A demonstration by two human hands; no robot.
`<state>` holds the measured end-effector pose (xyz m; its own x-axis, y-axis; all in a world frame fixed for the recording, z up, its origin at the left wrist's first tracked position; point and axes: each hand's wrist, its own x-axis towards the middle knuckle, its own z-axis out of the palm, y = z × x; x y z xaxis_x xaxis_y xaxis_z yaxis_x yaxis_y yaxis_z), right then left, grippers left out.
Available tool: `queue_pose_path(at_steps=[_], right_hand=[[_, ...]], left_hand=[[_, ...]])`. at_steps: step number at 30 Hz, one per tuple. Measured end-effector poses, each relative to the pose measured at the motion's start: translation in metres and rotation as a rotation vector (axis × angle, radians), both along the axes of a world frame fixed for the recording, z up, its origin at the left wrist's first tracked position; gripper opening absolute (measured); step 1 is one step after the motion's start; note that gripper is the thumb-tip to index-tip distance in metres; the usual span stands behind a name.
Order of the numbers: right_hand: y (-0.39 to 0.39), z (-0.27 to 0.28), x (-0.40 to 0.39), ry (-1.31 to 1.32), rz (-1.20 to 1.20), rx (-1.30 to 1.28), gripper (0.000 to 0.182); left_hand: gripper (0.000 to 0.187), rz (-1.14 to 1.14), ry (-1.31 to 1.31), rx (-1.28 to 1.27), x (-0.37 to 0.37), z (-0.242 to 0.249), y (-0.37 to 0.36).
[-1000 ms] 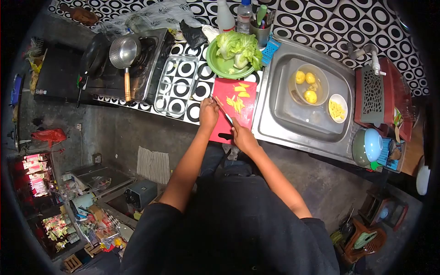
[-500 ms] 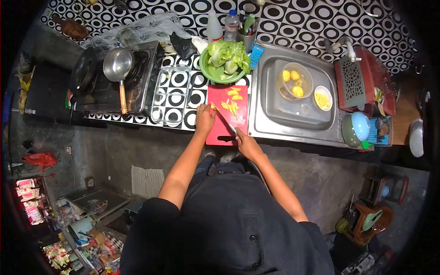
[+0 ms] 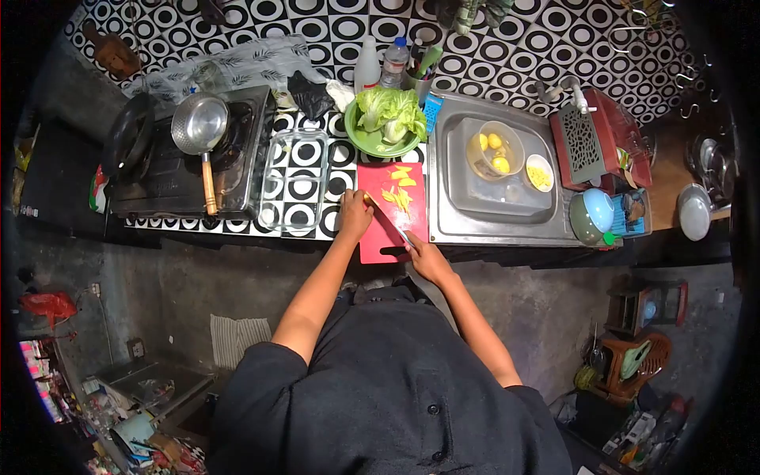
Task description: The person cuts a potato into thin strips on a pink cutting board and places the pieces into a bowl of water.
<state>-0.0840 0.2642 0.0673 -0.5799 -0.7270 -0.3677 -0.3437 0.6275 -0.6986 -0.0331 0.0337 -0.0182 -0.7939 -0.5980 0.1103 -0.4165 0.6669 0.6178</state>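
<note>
My right hand (image 3: 427,261) is wrapped round the handle of a kitchen knife (image 3: 391,225), whose blade slants up and left across a red cutting board (image 3: 376,253). At the blade's tip, on the board's left side, the closed fingers of my left hand (image 3: 355,216) hold a small yellow piece (image 3: 367,199), mostly hidden by them. Thin yellow strips (image 3: 398,198) lie in a loose pile right of the blade. Several thicker yellow slices (image 3: 403,176) sit farther back on the board.
Behind the board stands a green bowl (image 3: 366,145) of lettuce (image 3: 389,112). To the right, the steel sink (image 3: 446,190) holds a tub (image 3: 513,150) with peeled yellow pieces and a small white bowl (image 3: 545,185). Leftward are a glass dish (image 3: 294,207) and a stove with a saucepan (image 3: 200,125).
The camera view has tilted slightly, so the counter appears shifted. Both hands keep nearly the same place at the board, with the knife still at the left fingers.
</note>
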Motion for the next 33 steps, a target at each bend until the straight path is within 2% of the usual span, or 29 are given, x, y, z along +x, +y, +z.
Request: queue_pose_path(at_steps=[7, 10, 20, 24, 29, 33], right_hand=[[-0.006, -0.013, 0.004, 0.002, -0.02, -0.08, 0.046], [-0.012, -0.011, 0.01, 0.004, -0.045, -0.037, 0.046], [-0.013, -0.023, 0.032, 0.05, -0.231, -0.111, 0.044], [-0.01, -0.017, 0.035, -0.006, -0.269, -0.105, 0.044], [-0.003, -0.017, 0.035, 0.058, -0.239, -0.186, 0.046], [-0.004, 0.012, 0.027, 0.006, -0.194, -0.124, 0.046]], left_hand=[[0.049, -0.056, -0.018, 0.026, 0.005, 0.004, -0.001], [0.047, -0.081, -0.026, 0.015, 0.008, 0.004, -0.002], [0.043, -0.172, 0.01, -0.01, 0.013, 0.013, -0.003], [0.042, -0.201, 0.034, -0.045, 0.013, 0.01, -0.002], [0.038, -0.191, 0.028, -0.038, 0.015, 0.006, -0.004], [0.029, -0.144, 0.017, -0.038, 0.021, 0.012, 0.003]])
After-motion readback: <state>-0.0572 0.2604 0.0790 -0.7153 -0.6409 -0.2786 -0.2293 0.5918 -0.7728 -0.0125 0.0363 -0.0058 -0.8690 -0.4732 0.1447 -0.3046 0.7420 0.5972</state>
